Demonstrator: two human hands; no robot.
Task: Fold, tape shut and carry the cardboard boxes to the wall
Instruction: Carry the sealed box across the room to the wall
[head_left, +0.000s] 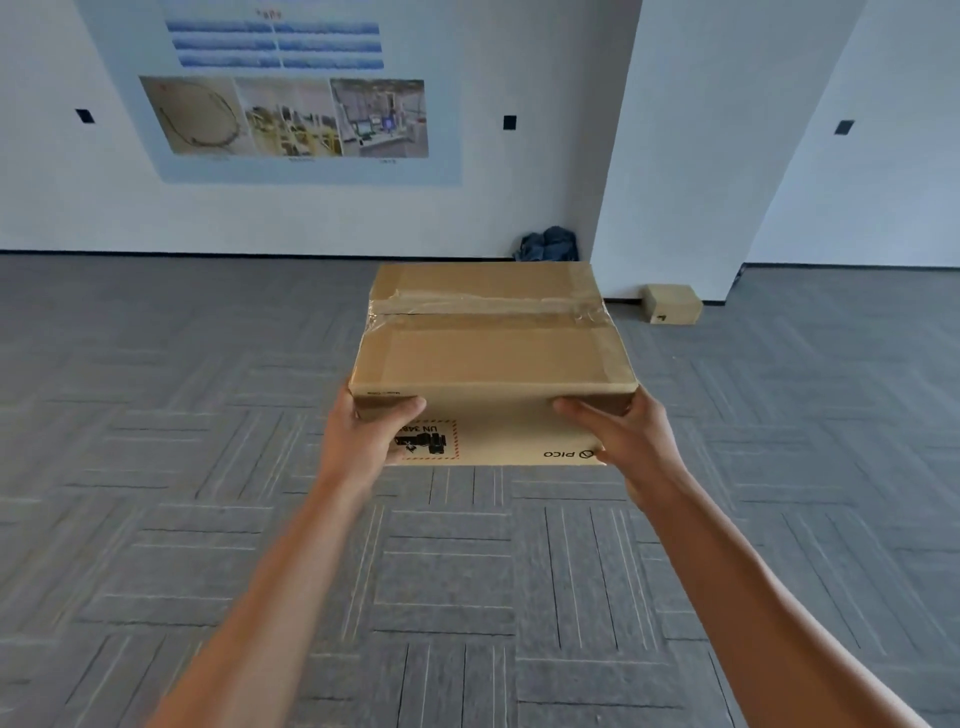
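I hold a brown cardboard box (491, 353) out in front of me, above the grey carpet. Clear tape runs across its closed top flaps. Its near face carries an upside-down PICO mark and a red-bordered label. My left hand (370, 434) grips the box's near left corner, thumb on the front face. At the near right corner, my right hand (621, 434) clasps it the same way. A second, smaller cardboard box (671, 303) stands on the floor against the white pillar ahead to the right.
A white wall (467, 208) with a large poster (291, 88) lies ahead. A white pillar (675, 156) juts out at the right. A dark blue bundle of cloth (548, 243) sits in the corner beside it. Grey carpet tiles (467, 571) cover the floor.
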